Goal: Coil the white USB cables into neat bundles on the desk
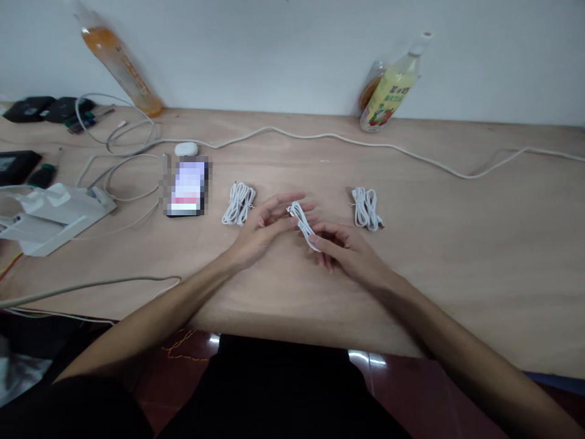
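A folded white cable bundle (302, 221) is held above the middle of the wooden table, slanting between my two hands. My right hand (343, 249) pinches its lower end between thumb and fingers. At the upper end is my left hand (264, 224), its fingers stretched out behind the bundle and its thumb tip at the bundle's edge. A second coiled white cable (238, 203) lies just left of my left hand. To the right, beyond my right hand, lies a third coiled white cable (367, 208), tied in the middle.
A phone (188, 188) and a white earbud case (186, 149) lie to the left. Farther left is a white power strip (59, 216) with cords. An orange drink bottle (122, 68) and a yellow-labelled bottle (393, 88) stand by the wall. A long white cord (338, 138) crosses the table's back.
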The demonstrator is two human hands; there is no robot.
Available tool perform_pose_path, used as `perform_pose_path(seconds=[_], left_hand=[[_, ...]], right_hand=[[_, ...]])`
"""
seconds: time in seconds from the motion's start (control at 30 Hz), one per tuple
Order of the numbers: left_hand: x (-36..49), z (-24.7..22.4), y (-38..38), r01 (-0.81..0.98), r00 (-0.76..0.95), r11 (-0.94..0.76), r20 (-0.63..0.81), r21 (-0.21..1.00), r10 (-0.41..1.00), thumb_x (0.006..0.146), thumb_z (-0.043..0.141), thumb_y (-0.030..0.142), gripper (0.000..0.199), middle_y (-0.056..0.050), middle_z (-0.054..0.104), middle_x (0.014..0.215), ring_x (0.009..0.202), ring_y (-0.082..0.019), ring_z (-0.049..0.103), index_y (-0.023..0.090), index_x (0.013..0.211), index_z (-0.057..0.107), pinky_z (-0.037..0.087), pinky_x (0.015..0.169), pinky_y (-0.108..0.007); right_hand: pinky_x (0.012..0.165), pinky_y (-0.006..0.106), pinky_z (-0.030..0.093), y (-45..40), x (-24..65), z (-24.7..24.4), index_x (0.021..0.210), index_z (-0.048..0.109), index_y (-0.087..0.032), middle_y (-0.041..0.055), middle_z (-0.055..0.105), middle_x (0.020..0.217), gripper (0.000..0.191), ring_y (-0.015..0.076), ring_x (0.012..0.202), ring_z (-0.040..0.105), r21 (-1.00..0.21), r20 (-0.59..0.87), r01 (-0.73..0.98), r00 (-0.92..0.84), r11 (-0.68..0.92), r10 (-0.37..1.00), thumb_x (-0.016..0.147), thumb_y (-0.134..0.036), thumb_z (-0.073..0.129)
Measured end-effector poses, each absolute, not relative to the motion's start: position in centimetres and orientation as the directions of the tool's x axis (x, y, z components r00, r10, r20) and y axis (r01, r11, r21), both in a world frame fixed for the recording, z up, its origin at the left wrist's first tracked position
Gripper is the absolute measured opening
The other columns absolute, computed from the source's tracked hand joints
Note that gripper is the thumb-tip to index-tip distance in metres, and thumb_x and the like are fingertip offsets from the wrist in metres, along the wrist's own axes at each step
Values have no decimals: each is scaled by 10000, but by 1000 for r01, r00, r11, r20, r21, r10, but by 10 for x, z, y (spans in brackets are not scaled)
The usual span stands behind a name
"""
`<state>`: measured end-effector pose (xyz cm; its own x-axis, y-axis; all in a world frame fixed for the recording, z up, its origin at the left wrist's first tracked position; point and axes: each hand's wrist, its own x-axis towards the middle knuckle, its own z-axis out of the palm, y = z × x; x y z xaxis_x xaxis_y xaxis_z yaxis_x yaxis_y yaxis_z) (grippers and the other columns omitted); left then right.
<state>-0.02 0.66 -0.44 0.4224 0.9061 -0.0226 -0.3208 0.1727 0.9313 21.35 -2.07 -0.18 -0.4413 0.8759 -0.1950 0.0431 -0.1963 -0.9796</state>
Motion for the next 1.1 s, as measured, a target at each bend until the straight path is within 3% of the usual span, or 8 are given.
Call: perform_pose_path(seconds=[0.23,0.4,0.57,1.1], left_hand=[[1,-8,6,-346,437,196,-27,918,899,908,887,321,554,-137,771,1443,1353,-349,730,223,1428,722,548,1189,-544],[1,-9,6,-259,431,200,-72,945,900,902,891,364,567,-127,848,1258,1180,-296,807,171,1408,724,600,1118,-491],[-1,-14,9,-219,425,156,-50,963,904,795,955,272,698,-103,874,1101,1073,-256,827,145,1430,696,621,1052,-422],[-3,-3,3,-178,410,100,-18,979,912,708,1001,231,667,-60,856,1044,983,-227,824,179,1333,773,671,991,-397]], right_hand=[[473,247,418,-21,215,-1,917,676,-232,-55,582,674,393,108,541,502,-973,-226,54,-440,-225,869,875,-587,839],[469,248,422,-20,214,-3,906,654,-237,-61,569,705,404,100,544,494,-976,-214,50,-420,-214,882,848,-575,868],[463,242,402,-20,213,-1,920,673,-232,-63,556,709,398,94,542,480,-975,-218,56,-416,-215,883,846,-572,866],[508,243,408,-22,217,1,960,720,-231,-39,602,796,303,100,600,487,-976,-206,36,-490,-217,847,856,-476,866]])
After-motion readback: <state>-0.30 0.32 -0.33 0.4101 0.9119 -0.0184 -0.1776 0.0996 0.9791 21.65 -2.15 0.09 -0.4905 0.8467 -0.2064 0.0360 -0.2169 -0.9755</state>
